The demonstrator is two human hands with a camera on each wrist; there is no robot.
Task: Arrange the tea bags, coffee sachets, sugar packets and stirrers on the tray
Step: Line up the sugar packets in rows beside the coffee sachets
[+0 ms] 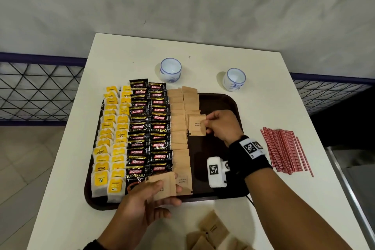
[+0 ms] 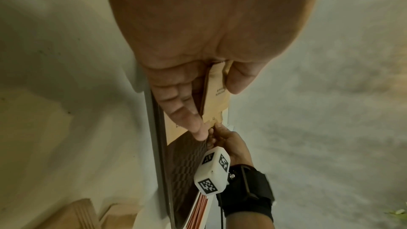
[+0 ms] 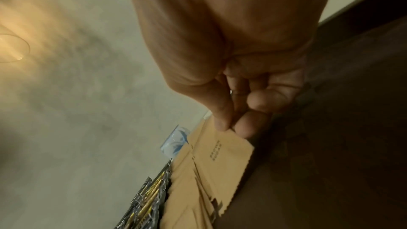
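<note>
A dark brown tray (image 1: 221, 99) holds two columns of yellow tea bags (image 1: 113, 136), two of black coffee sachets (image 1: 149, 128) and two of brown sugar packets (image 1: 178, 126). My right hand (image 1: 220, 126) pinches one brown sugar packet (image 1: 197, 126) by its right edge over the second sugar column; thumb and fingertips (image 3: 222, 123) meet on the packet's corner (image 3: 231, 147). My left hand (image 1: 154, 191) grips a small stack of sugar packets (image 1: 164, 185) at the tray's near edge, thumb on top (image 2: 237, 79). Red-striped stirrers (image 1: 284, 150) lie on the table right of the tray.
Two white-and-blue cups (image 1: 170, 69) (image 1: 234, 79) stand behind the tray. More loose sugar packets (image 1: 211, 231) lie on the white table (image 1: 263, 107) near me. A wire fence (image 1: 38, 91) runs past the table's left and right sides. The tray's right part shows bare brown.
</note>
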